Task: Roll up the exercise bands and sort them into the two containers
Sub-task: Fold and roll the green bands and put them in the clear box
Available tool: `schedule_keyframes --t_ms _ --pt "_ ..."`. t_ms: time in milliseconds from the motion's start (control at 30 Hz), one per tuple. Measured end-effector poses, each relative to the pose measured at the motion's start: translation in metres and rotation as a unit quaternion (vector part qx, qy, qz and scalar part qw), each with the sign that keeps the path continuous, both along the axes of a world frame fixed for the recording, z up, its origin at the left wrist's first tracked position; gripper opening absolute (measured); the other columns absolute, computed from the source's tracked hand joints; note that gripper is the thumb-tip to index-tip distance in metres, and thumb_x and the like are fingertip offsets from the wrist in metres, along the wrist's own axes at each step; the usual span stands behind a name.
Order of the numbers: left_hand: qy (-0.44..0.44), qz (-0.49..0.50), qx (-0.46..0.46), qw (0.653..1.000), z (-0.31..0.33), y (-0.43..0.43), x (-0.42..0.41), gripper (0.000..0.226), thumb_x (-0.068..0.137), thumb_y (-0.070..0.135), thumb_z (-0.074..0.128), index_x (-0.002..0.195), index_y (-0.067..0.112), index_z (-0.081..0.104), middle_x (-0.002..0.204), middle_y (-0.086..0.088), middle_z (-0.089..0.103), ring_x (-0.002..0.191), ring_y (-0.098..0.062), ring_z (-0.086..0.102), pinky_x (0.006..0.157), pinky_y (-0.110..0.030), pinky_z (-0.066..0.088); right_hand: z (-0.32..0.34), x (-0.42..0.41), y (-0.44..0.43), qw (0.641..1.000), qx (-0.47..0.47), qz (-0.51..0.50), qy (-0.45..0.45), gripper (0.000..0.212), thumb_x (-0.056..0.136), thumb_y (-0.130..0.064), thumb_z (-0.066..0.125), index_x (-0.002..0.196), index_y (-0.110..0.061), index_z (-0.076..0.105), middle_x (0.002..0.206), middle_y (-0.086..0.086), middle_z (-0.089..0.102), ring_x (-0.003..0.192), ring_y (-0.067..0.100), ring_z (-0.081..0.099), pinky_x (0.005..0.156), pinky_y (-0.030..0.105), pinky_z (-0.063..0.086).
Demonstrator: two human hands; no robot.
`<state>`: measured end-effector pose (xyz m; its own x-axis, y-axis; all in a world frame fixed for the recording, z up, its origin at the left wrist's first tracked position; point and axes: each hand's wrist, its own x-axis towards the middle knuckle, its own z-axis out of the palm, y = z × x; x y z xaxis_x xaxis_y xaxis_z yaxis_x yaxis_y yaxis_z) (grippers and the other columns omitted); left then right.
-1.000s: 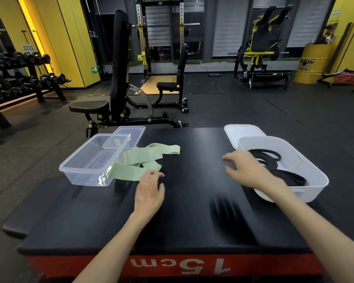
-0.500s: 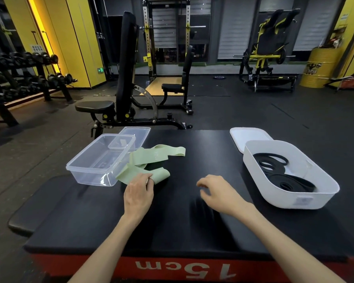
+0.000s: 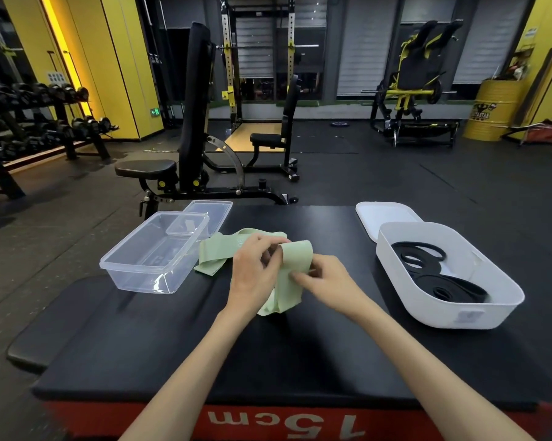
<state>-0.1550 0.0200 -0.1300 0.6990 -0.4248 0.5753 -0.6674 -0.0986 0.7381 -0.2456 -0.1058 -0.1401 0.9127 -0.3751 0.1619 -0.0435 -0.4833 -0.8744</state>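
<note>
From the head view, a black padded platform top point(image 3: 284, 361) carries everything. Toward its far left corner sits a clear rectangular plastic container point(image 3: 134, 281), with its clear lid point(image 3: 214, 211) lying behind it at the far edge. By the right edge stands a white oval plastic tub point(image 3: 427, 310) holding coiled black rubber bands point(image 3: 440, 281), its white lid point(image 3: 386, 214) flat behind it. A black weight bench point(image 3: 198, 106) stands on the floor beyond.

The pale green flat exercise band point(image 3: 295, 265) is mid-platform, between the two containers. One end trails leftward on the surface, just beside the clear container. The other part is lifted and hangs toward the near edge. The left hand point(image 3: 252, 272) pinches the raised fold, and the right hand point(image 3: 328, 278) pinches its right edge.
</note>
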Motion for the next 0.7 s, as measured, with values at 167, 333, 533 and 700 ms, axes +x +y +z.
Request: schedule_keyframes --t_ms 167,333,533,700 --pt "0.107 -0.136 0.067 0.983 -0.001 0.008 0.004 0.014 0.086 0.019 0.066 0.094 0.030 0.070 0.079 0.006 0.056 0.062 -0.007 0.044 0.061 -0.012 0.039 0.005 -0.010 -0.017 0.998 0.065 0.013 0.010 0.017 0.086 -0.018 0.061 0.094 -0.005 0.069 0.096 0.026 0.066 0.077 0.018 0.057 0.074 0.036 0.050" --pt "0.152 -0.128 0.166 0.966 -0.029 0.024 0.028 0.044 0.080 0.001 0.055 0.109 0.034 0.063 0.104 0.012 0.062 0.092 -0.007 0.057 0.078 -0.014 0.045 0.002 -0.027 -0.038 0.994 0.059 0.070 0.063 0.015 0.087 -0.010 0.059 0.097 -0.006 0.070 0.102 0.014 0.071 0.095 0.027 0.065 0.089 0.041 0.048" --pt "0.048 -0.054 0.349 0.934 -0.069 0.022 0.040 0.036 0.089 0.039 0.060 0.123 0.027 0.058 0.117 0.011 0.054 0.115 -0.014 0.046 0.101 -0.028 0.036 0.010 -0.042 -0.042 0.980 0.058 0.135 0.136 0.016 0.083 -0.012 0.058 0.096 -0.008 0.066 0.083 -0.012 0.066 0.079 0.000 0.056 0.083 0.021 0.043" --pt "-0.001 0.009 0.392 0.920 -0.072 0.013 0.033 0.041 0.086 0.046 0.060 0.121 0.025 0.060 0.123 0.006 0.049 0.116 -0.020 0.042 0.098 -0.036 0.040 0.001 -0.049 -0.048 0.974 0.020 0.143 0.174 0.031 0.074 -0.022 0.060 0.099 -0.005 0.063 0.098 0.009 0.066 0.091 0.009 0.057 0.091 0.033 0.045"
